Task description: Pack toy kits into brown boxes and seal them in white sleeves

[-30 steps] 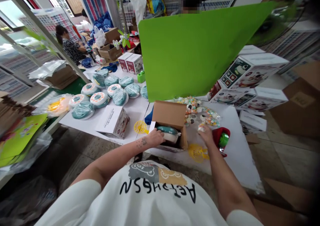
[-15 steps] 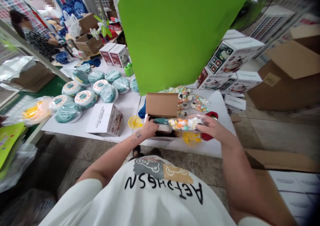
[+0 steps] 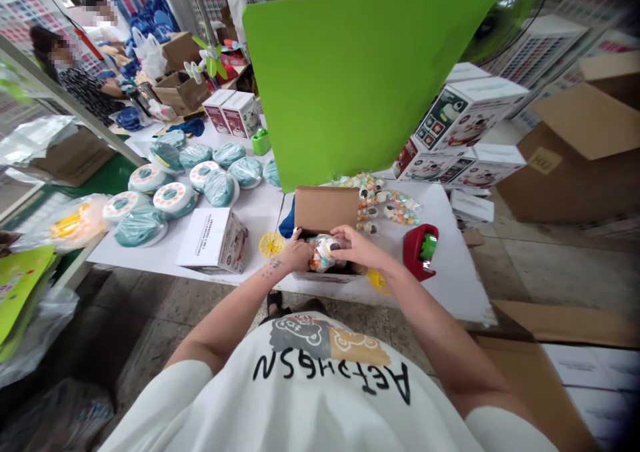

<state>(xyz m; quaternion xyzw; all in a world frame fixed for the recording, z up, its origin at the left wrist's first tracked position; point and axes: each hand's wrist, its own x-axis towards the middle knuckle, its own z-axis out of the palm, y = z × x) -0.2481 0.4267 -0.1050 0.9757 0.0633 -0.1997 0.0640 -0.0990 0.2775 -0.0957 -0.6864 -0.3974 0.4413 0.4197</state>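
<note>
A cardboard box (image 3: 327, 209) stands at the table's front edge with its brown lid flap raised. Inside its opening lies a clear plastic bag of colourful pieces (image 3: 323, 255), white, orange and teal. My right hand (image 3: 354, 247) is closed on the right end of this bag, fingers bent over it. My left hand (image 3: 299, 255) is curled at the box's left end, gripping its edge, its fingertips close against the bag and partly hidden. More bagged colourful pieces (image 3: 367, 189) lie behind the box.
A red tape dispenser (image 3: 415, 252) stands right of the box. Yellow slotted discs (image 3: 271, 245) lie on both sides. Left are a closed white box (image 3: 213, 239) and several teal-and-white round units (image 3: 175, 199). A green panel (image 3: 360, 79) rises behind; printed boxes (image 3: 465, 115) are stacked right.
My right hand has moved left and brought the bag of colourful pieces into the box opening. The tape dispenser is now uncovered. My left hand has stayed at the box's left end.
</note>
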